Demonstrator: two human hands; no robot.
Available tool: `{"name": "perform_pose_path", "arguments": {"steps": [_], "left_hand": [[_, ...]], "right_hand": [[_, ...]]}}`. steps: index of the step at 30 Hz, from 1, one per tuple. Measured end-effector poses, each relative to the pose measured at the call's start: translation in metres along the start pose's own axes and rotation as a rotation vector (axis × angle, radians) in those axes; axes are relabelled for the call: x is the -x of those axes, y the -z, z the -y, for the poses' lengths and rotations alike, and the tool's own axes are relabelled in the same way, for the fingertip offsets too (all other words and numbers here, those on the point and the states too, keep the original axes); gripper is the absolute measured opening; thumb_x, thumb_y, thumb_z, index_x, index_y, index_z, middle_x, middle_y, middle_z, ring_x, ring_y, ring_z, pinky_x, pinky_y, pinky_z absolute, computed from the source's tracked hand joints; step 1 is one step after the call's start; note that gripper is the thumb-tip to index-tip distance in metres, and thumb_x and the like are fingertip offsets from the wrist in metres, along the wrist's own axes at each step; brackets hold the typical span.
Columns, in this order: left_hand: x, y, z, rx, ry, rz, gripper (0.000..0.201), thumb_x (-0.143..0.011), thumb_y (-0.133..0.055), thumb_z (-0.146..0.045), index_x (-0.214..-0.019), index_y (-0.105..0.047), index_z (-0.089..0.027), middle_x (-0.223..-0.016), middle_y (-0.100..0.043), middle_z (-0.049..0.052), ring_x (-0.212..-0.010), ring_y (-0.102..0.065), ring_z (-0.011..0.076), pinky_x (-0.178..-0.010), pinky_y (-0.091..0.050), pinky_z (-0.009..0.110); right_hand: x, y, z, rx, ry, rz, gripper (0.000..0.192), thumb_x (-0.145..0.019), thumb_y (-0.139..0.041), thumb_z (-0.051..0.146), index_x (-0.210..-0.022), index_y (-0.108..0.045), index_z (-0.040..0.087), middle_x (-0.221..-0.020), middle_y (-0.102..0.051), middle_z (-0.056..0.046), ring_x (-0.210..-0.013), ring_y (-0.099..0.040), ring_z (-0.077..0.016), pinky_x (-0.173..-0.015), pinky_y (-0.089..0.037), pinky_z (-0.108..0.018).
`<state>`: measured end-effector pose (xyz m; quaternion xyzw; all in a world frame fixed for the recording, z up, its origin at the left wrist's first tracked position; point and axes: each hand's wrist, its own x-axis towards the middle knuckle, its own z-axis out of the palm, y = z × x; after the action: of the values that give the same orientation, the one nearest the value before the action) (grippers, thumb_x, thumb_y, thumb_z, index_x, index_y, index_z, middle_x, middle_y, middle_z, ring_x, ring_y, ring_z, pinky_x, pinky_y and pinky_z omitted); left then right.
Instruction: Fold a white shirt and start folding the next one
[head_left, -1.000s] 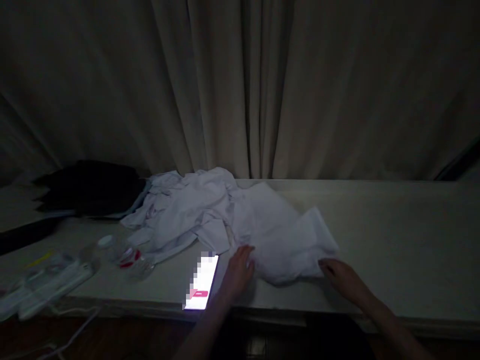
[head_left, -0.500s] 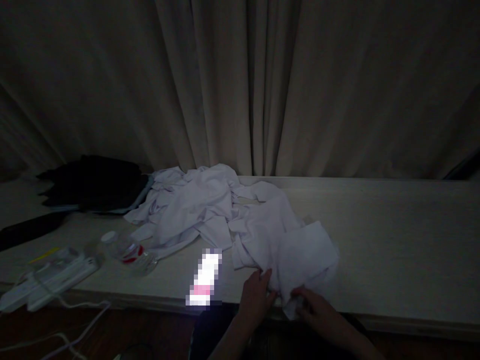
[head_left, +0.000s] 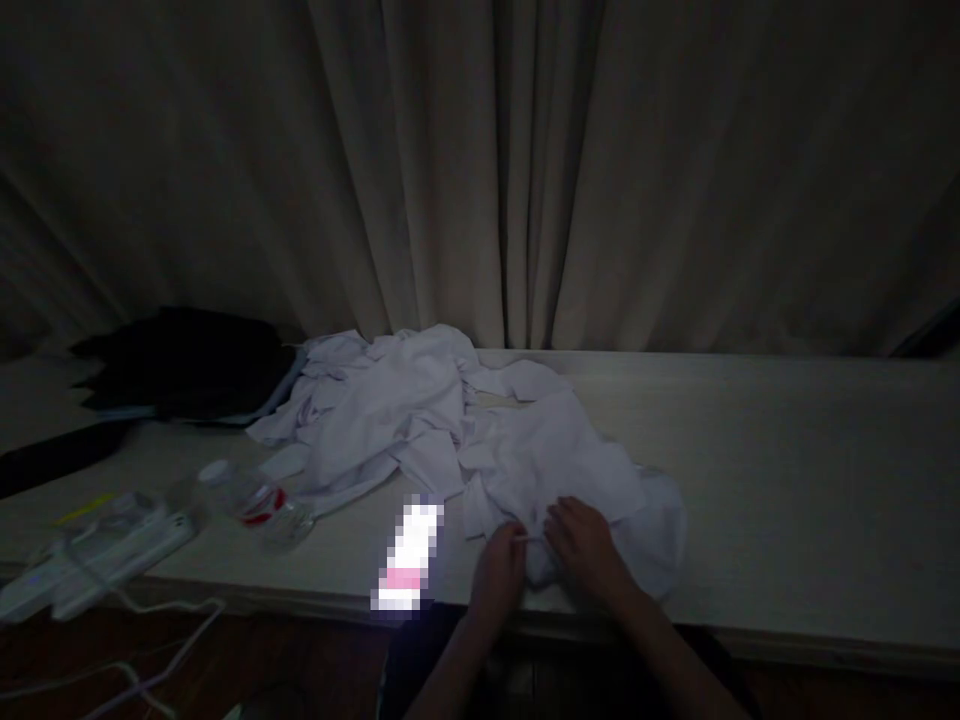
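At the tabletop's (head_left: 787, 450) near edge, the left hand (head_left: 499, 572) and right hand (head_left: 586, 545) sit close together, both pinching soft white cloth (head_left: 555, 465) (rumpled, thin). A lit phone (head_left: 409, 560) lies just left. The right half is bare; pale curtain (head_left: 480, 170) folds hang behind.

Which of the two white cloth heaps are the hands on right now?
The near white cloth, at the table's front edge right of the lit phone. Both hands grip it; the crumpled heap behind lies untouched.
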<state>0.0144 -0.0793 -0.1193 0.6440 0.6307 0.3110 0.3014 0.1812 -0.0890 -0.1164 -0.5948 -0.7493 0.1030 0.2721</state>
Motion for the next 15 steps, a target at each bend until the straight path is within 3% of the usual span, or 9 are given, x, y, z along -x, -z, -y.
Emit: {"name": "perform_pose_path", "arguments": {"steps": [3,6,8,11,13,15], "left_hand": [[-0.014,0.016,0.011,0.054,0.067,-0.115,0.031,-0.086,-0.026,-0.032,-0.103,-0.049,-0.018,-0.094,-0.064,0.009,-0.087,-0.061,0.0207,-0.076,-0.047,0.036],[-0.011,0.01,0.004,0.096,0.031,-0.068,0.03,-0.086,-0.033,-0.034,-0.106,-0.049,-0.019,-0.099,-0.065,0.008,-0.091,-0.062,0.0209,-0.079,-0.047,0.034],[-0.001,0.0,-0.006,0.08,-0.006,0.025,0.035,-0.083,-0.039,-0.034,-0.113,-0.049,-0.019,-0.11,-0.064,0.009,-0.099,-0.061,0.021,-0.085,-0.046,0.033],[0.01,-0.007,-0.017,-0.111,-0.035,0.172,0.054,-0.081,-0.044,-0.042,-0.126,-0.044,-0.013,-0.122,-0.059,0.016,-0.112,-0.055,0.027,-0.094,-0.041,0.039],[0.012,-0.003,-0.019,-0.242,-0.071,0.282,0.053,-0.079,-0.046,-0.046,-0.119,-0.052,-0.011,-0.113,-0.064,0.018,-0.11,-0.056,0.0307,-0.094,-0.04,0.043],[0.012,0.005,-0.019,-0.283,-0.11,0.381,0.04,-0.08,-0.045,-0.044,-0.101,-0.063,-0.015,-0.097,-0.069,0.014,-0.098,-0.062,0.0298,-0.088,-0.043,0.042]], "right_hand": [[0.009,0.011,-0.065,0.205,-0.204,0.006,0.05,-0.084,-0.047,0.042,-0.127,-0.051,0.016,-0.133,-0.05,-0.016,-0.125,-0.043,-0.0306,-0.101,-0.034,-0.051],[0.029,0.011,-0.103,0.304,-0.227,0.089,0.054,-0.08,-0.05,0.035,-0.131,-0.046,0.016,-0.134,-0.049,-0.016,-0.125,-0.043,-0.0294,-0.1,-0.035,-0.047],[0.041,0.007,-0.112,0.303,-0.201,0.136,0.049,-0.08,-0.048,0.03,-0.128,-0.05,0.016,-0.131,-0.052,-0.015,-0.121,-0.047,-0.0269,-0.099,-0.038,-0.041],[0.047,0.007,-0.113,0.249,-0.194,0.143,0.037,-0.081,-0.044,0.025,-0.113,-0.06,0.017,-0.12,-0.059,-0.012,-0.111,-0.053,-0.0248,-0.094,-0.041,-0.037],[0.041,0.016,-0.112,0.183,-0.212,0.116,0.029,-0.081,-0.043,0.025,-0.1,-0.064,0.017,-0.106,-0.064,-0.011,-0.101,-0.057,-0.024,-0.091,-0.043,-0.037],[0.027,0.03,-0.108,0.076,-0.265,0.029,0.026,-0.082,-0.042,0.028,-0.091,-0.064,0.017,-0.097,-0.066,-0.01,-0.094,-0.059,-0.0233,-0.09,-0.044,-0.038]]}}
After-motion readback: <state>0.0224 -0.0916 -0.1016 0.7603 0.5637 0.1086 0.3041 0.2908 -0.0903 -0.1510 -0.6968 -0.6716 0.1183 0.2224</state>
